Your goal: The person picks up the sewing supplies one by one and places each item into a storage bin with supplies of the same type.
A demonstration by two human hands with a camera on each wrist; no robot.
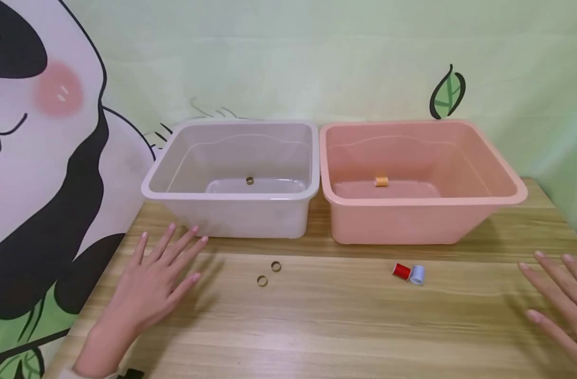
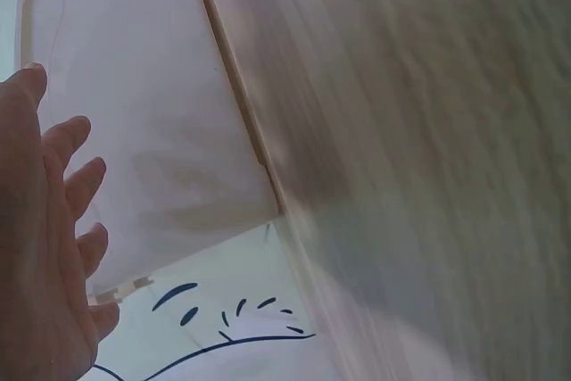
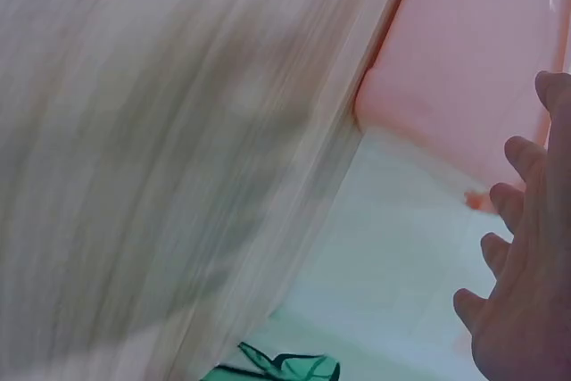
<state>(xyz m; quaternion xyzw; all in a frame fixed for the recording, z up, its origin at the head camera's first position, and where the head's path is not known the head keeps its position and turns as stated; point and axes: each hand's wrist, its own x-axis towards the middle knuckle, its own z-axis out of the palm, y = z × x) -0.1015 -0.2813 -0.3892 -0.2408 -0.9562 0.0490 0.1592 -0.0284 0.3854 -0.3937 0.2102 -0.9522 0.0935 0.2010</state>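
Note:
My left hand [image 1: 151, 281] is spread over the table's left side, fingers straight and holding nothing, near the front of the light grey bin [image 1: 246, 217]. To its right, two small brass-coloured rings [image 1: 276, 267] lie on the wood, with a third ring [image 1: 250, 180] inside the grey bin. My right hand [image 1: 560, 300] is at the right edge of the head view, partly cut off, fingers extended and holding nothing. Between the hands, a red thread spool [image 1: 401, 271] lies against a pale blue thread spool [image 1: 417, 275]. An orange-yellow spool [image 1: 380, 181] sits in the pink bin [image 1: 402, 223].
Both bins stand side by side at the back of the wooden table [image 1: 317, 316]. Behind them hangs a pale green cloth [image 1: 269, 63] printed with a panda and leaves. A dark band shows at the left wrist.

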